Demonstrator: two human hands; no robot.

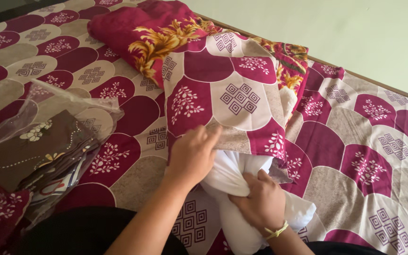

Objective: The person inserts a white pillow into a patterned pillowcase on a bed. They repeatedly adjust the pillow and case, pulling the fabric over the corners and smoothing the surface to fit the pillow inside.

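Pillowcase and pillow lie in the middle of the bed, right in front of the person, the case's open mouth at about six o'clock and the white pillow sticking out of it toward the person's lap. The left hand is closed on the edge of the patterned case at the mouth, pinching the cloth; the right hand is clenched around a bunched handful of the white pillow just below the opening, a yellow thread tied at that wrist.

Much of the pillow shows outside the case, and it looks bunched rather than flat. My guess is that this bunching is the main risk: if the stuffing goes in twisted, the far corners of the case at twelve o'clock could stay empty and the pillow would sit lumpy. The left hand holds only one side of the mouth, so the opening could fold shut or slip from the fingers under a hard push. A sharp tug might also strain the seam there.

A folded flowered blanket lies partly under the case at eleven o'clock and could drag along with it. At nine o'clock a clear plastic bag with brown cloth inside rests well apart on the bedsheet.
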